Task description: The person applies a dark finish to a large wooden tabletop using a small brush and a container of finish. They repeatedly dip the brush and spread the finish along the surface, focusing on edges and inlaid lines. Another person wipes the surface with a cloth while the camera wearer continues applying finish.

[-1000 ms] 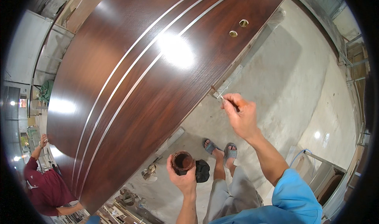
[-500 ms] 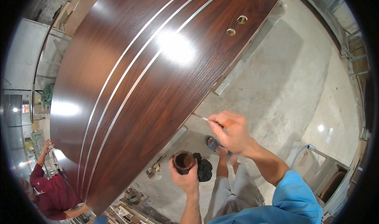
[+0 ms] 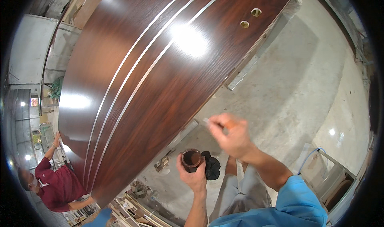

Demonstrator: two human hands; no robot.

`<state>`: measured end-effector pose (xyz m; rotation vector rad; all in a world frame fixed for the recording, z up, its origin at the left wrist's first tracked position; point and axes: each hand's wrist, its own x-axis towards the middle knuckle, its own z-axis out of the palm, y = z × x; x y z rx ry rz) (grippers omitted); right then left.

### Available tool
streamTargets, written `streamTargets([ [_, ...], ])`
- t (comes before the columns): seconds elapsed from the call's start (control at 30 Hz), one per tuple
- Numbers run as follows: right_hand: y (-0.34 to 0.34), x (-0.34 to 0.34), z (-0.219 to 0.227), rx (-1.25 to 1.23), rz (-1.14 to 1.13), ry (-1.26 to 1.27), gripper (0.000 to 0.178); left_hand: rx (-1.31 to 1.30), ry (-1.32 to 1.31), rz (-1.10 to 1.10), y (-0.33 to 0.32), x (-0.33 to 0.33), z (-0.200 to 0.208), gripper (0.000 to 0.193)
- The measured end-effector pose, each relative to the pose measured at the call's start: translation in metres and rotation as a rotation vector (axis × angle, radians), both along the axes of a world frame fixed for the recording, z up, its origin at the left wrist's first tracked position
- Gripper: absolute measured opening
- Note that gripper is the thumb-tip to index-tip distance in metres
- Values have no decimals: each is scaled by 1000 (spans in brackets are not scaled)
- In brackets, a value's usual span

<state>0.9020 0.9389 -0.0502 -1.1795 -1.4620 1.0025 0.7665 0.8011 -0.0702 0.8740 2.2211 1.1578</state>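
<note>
A round jar of dark brown liquid is in my left hand, its open mouth facing up and my fingers closed around its sides. Right beside it shows a crumpled black bundle; I cannot tell whether the hand holds it or it lies below. My right hand pinches a thin brush with an orange handle. Motion smears the brush's pale front part near my fingertips. Just left of that hand runs the near edge of a large dark wood-grain panel, inlaid with three curved silvery strips. The brush looks apart from the edge.
At the far left another person in a maroon shirt has hands at the panel's end. Two round holes pierce the panel. Scrap wood strips lie lower left. A metal frame with a blue hose stands at right on the concrete floor.
My right hand with the brush has drawn away from the panel's edge, where the brush tip was. The jar in my left hand sits slightly higher and further right in view.
</note>
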Motion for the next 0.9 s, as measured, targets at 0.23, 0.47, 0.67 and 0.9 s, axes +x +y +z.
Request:
streamTargets([
  [0.23, -5, -15, -7, -34, 10, 17, 7, 20, 20, -5, -3, 1, 0, 74],
  [0.47, 7, 0, -22, 21, -28, -117, 9, 0, 41, -19, -5, -2, -1, 74],
  [0.67, 19, 15, -14, -86, -94, -61, 15, -21, 43, -32, -5, 0, -1, 74],
  [0.9, -3, -8, -27, 107, 112, -101, 16, -23, 43, -43, -4, -1, -2, 74],
])
